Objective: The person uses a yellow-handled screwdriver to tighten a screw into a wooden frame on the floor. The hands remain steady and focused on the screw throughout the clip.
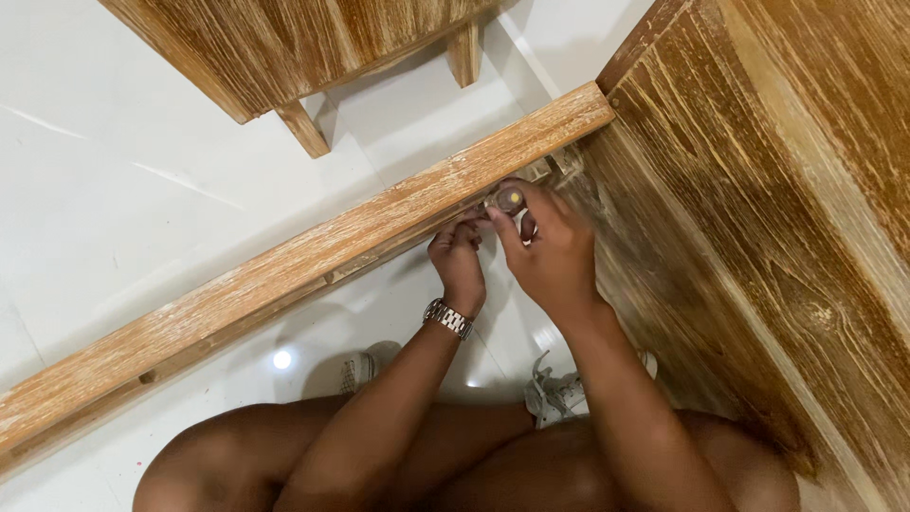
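The right hand pinches a small round grey cap with a yellow centre at its fingertips, against the underside of a long pale wooden rail. The left hand, just beside it, presses closed fingers to the rail, which runs diagonally away to its left.
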